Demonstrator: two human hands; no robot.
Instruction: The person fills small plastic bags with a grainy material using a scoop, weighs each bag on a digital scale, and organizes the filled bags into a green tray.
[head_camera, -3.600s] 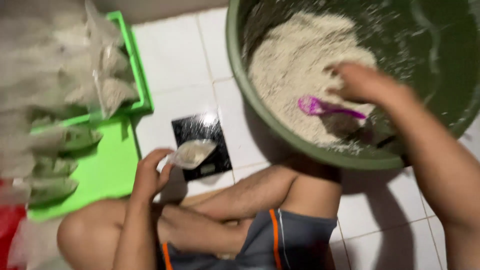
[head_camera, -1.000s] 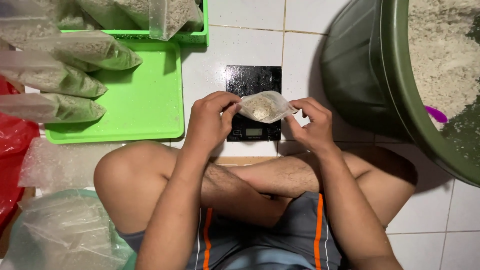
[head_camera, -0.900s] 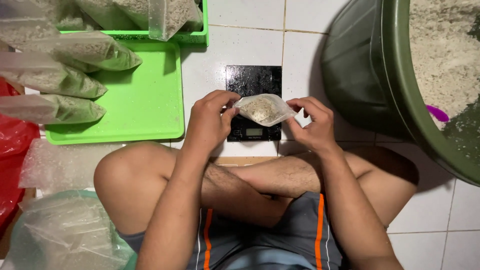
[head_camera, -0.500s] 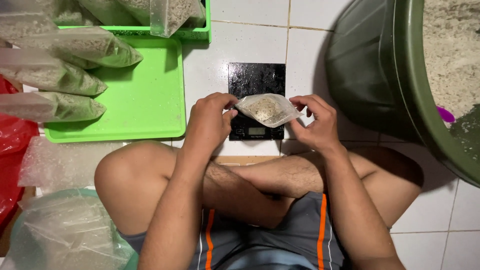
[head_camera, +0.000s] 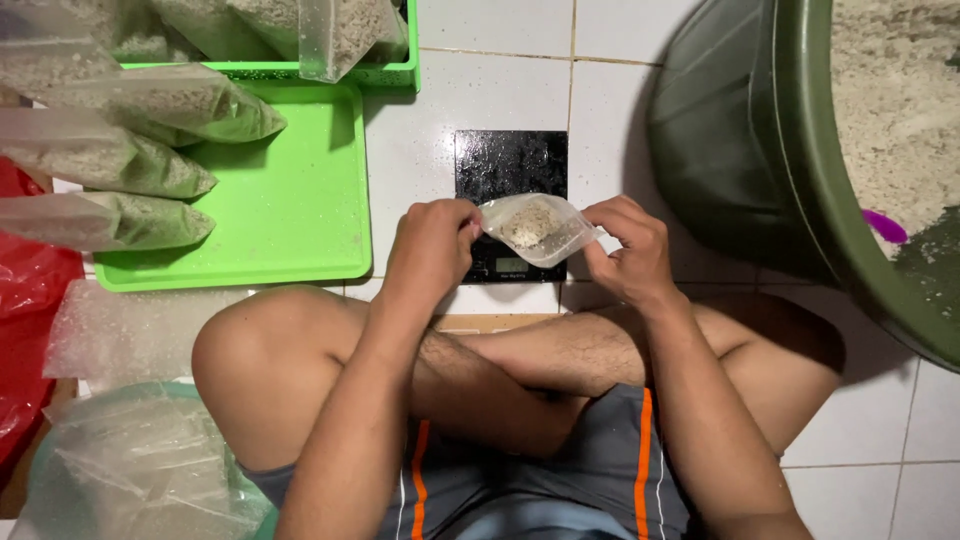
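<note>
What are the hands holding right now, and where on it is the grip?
Both hands hold one small clear bag of pale grain above the black scale: left hand pinches its left edge, right hand its right edge.

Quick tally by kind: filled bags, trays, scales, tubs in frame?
Filled clear bags: 7, namely 1 small bag pinched between left hand and right hand, 3 lying on the green tray, 3 in the green basket
Green tray: 1
Green basket: 1
Black scale: 1
Green tub: 1
Purple scoop: 1
Total: 12
</note>
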